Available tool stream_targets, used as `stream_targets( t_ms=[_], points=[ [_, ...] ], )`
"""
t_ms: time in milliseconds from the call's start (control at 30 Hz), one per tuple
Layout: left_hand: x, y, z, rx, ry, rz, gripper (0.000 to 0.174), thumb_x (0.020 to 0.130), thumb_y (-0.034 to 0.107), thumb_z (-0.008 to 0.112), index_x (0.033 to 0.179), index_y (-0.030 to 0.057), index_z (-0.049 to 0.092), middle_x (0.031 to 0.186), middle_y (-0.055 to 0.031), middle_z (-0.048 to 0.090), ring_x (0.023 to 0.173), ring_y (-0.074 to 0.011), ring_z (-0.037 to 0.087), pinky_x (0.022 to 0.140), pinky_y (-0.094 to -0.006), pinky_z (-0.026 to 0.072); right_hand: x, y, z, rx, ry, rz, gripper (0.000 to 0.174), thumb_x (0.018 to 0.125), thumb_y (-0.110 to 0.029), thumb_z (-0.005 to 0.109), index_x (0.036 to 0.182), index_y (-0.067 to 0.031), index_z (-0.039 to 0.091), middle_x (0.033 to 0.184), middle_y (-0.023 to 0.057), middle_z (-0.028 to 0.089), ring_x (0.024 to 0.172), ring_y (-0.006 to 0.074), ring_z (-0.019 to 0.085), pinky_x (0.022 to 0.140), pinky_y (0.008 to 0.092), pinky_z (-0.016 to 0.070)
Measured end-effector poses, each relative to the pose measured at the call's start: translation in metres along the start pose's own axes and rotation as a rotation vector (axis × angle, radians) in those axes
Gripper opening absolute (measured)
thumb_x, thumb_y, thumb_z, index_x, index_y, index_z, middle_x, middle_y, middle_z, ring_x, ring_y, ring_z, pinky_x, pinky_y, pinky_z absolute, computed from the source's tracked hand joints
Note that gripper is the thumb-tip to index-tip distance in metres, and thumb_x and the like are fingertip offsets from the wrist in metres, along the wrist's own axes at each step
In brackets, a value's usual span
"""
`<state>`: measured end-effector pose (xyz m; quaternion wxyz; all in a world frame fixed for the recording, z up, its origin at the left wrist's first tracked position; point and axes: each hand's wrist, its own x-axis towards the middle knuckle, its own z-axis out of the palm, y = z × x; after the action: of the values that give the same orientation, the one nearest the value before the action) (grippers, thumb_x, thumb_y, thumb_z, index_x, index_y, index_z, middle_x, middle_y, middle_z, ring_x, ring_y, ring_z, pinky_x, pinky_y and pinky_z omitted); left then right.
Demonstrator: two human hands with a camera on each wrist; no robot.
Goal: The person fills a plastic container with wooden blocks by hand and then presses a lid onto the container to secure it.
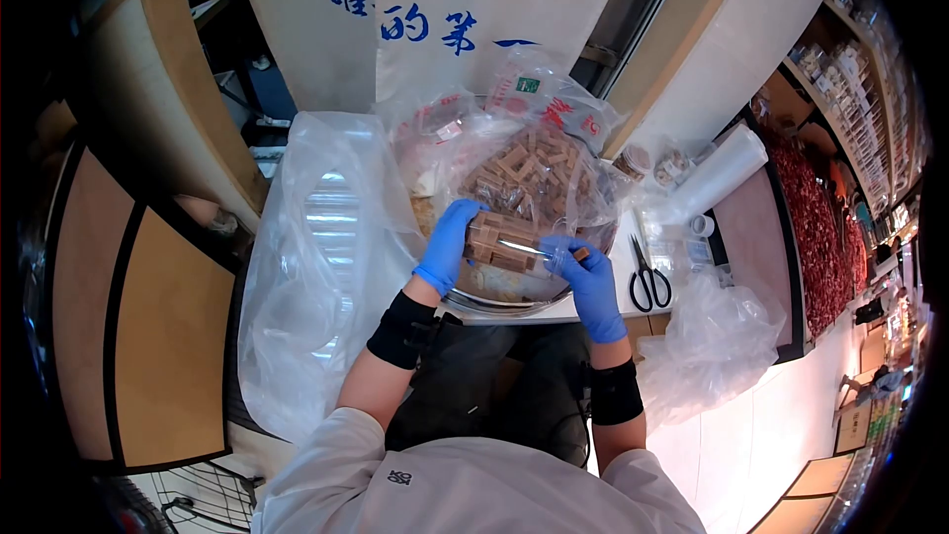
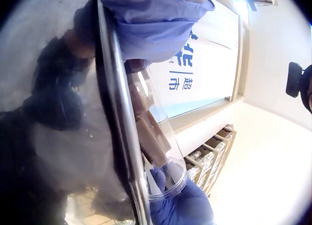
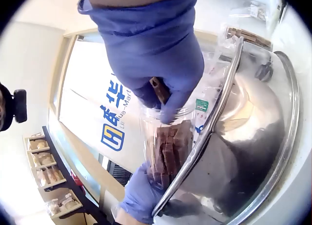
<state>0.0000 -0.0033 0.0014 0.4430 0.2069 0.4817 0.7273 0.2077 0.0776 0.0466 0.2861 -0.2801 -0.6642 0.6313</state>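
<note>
The left grip (image 1: 447, 245), in a blue glove, was curled round the base end of a clear jar (image 1: 504, 242), and we saw the right grip (image 1: 590, 282), gloved alike, at the jar's mouth with thumb and fingers pinching one brown stick (image 3: 158, 88) there. The jar lay nearly on its side between the two grips, packed with more of the same brown sticks, and it hung just above a steel bowl (image 1: 509, 299). We found the bowl standing at the near edge of a white surface (image 1: 539, 316), close to the person's white sleeves and black wrist bands. Just right of the bowl lay a pair of black-handled scissors (image 1: 649, 282), and below them a crumpled clear bag (image 1: 712, 336) spilled over the edge. On the left a large clear sheet of plastic (image 1: 316, 257) draped down from the surface. Behind the bowl we noted an open bag of loose sticks (image 1: 534, 173), and further right a white roll (image 1: 717, 173) beside a heap of red goods (image 1: 816, 237). Farthest back hung a white banner (image 1: 435, 25) with blue characters.
</note>
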Motion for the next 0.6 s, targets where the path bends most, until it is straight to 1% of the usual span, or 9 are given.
stream_targets(
  t_ms=[67,133,200,267,333,367,433,567,600],
  points=[
    [0.006,-0.006,-0.003,0.019,0.002,0.03,0.028,0.086,0.039,0.048,0.093,0.0161,0.063,0.084,0.0005,0.061,0.069,-0.0105,0.057,0.05,-0.0256,0.0428,-0.001,-0.002,0.002,0.035,-0.014,-0.024,0.024,0.087,-0.009,0.058,0.11,-0.0016,0.062,0.095,0.0019,0.064,0.083,0.0099,0.056,0.076,0.0241,0.0454],
    [0.005,-0.004,-0.001,0.041,0.001,0.058,0.028,0.086,0.039,0.048,0.093,0.0162,0.063,0.083,0.0004,0.061,0.069,-0.0106,0.057,0.049,-0.0258,0.0426,-0.004,-0.004,0.002,0.172,-0.126,0.021,0.028,0.09,-0.012,0.055,0.115,-0.0005,0.058,0.101,0.0044,0.064,0.088,0.0115,0.058,0.078,0.0257,0.0467],
    [0.001,0.001,0.001,0.036,0.005,-0.009,0.029,0.085,0.04,0.048,0.093,0.0164,0.063,0.084,0.0009,0.061,0.068,-0.0104,0.057,0.049,-0.0253,0.0419,-0.006,-0.008,0.0,0.157,-0.119,0.007,0.028,0.091,-0.013,0.055,0.116,0.0001,0.057,0.104,0.0054,0.064,0.091,0.0126,0.058,0.081,0.0271,0.0472],
    [-0.002,0.005,0.003,0.019,0.008,-0.018,0.029,0.085,0.04,0.048,0.093,0.0166,0.063,0.084,0.0012,0.061,0.068,-0.0103,0.057,0.049,-0.0252,0.0418,-0.004,-0.003,-0.003,0.143,-0.118,-0.006,0.029,0.092,-0.015,0.054,0.116,0.0006,0.056,0.107,0.0065,0.063,0.093,0.0137,0.059,0.083,0.0285,0.0476],
    [-0.003,0.006,0.003,0.002,0.01,-0.027,0.028,0.085,0.04,0.049,0.094,0.0168,0.063,0.084,0.0015,0.061,0.068,-0.0102,0.057,0.049,-0.0251,0.0417,-0.002,0.007,-0.006,0.162,-0.019,-0.036,0.026,0.092,-0.015,0.054,0.113,0.0012,0.057,0.111,0.0093,0.062,0.101,0.017,0.059,0.09,0.0307,0.0466],
    [-0.002,0.005,0.003,0.013,0.011,-0.04,0.028,0.085,0.039,0.048,0.094,0.0168,0.063,0.084,0.0017,0.061,0.068,-0.0101,0.057,0.049,-0.0248,0.0415,-0.003,0.01,-0.008,0.162,-0.019,-0.036,0.026,0.092,-0.015,0.054,0.113,0.0012,0.057,0.111,0.0093,0.062,0.101,0.017,0.059,0.09,0.0307,0.0466],
    [-0.002,0.005,0.001,0.028,0.009,-0.055,0.029,0.086,0.039,0.048,0.095,0.0168,0.063,0.085,0.002,0.061,0.068,-0.01,0.057,0.049,-0.0245,0.0414,-0.01,-0.006,0.002,0.146,-0.167,0.012,0.024,0.092,-0.015,0.054,0.11,0.0011,0.058,0.106,0.0092,0.063,0.094,0.0166,0.06,0.086,0.0305,0.0484],
    [-0.002,0.004,0.002,0.039,-0.018,0.005,0.029,0.087,0.038,0.045,0.097,0.0167,0.063,0.088,0.0019,0.061,0.07,-0.0099,0.058,0.051,-0.0248,0.0433,-0.007,-0.003,-0.007,0.118,-0.112,-0.003,0.025,0.095,-0.019,0.051,0.108,0.001,0.058,0.1,0.008,0.063,0.088,0.0155,0.06,0.083,0.0297,0.0484],
    [-0.002,0.004,0.002,0.024,-0.013,0.012,0.03,0.087,0.038,0.045,0.097,0.0165,0.062,0.089,0.0017,0.061,0.071,-0.01,0.058,0.052,-0.0247,0.0439,-0.007,-0.001,-0.009,0.103,-0.006,-0.024,0.026,0.096,-0.021,0.049,0.108,0.0006,0.058,0.098,0.0074,0.063,0.086,0.014,0.059,0.081,0.0282,0.0477]
  ],
)
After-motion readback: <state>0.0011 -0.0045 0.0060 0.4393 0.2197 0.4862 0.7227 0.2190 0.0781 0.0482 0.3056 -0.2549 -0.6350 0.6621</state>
